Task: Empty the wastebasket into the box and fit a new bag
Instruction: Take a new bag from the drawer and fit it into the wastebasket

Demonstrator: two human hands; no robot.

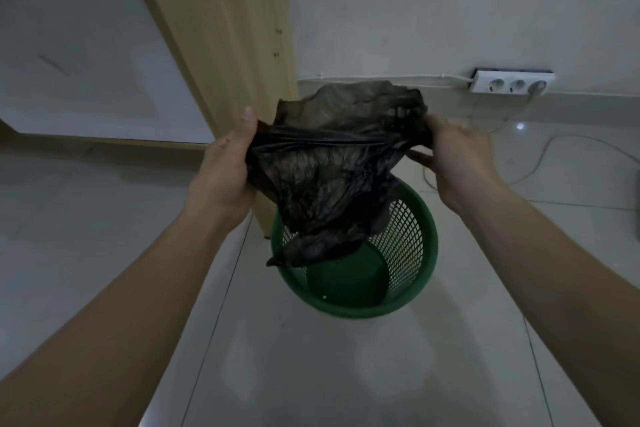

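From the head camera we're looking straight down at our two arms reaching out, and the left hand [225,166] is clamped on one side of the black bag [329,177] while the right hand [457,163] pinches the other, the two hands held well apart with the mouth stretched taut between them. The bag hangs in the air above the green wastebasket [408,253], its crumpled tail dipping over the near-left rim. We'd judge this to be the fitting step: the mouth needs opening wider than a flat band, so we want fingers inside the hem on both sides, then the tail fed down into the middle before the hem is folded over the rim all the way round. The film looks thin and creased, so a steady pull beats a yank. Down in the basket we can see bare green floor through the mesh wall, with only a tiny pale speck near the bottom, so it looks emptied. The box is nowhere in sight. Behind, a wooden panel [225,45] stands beside the basket and a power strip [512,81] sits by the wall.
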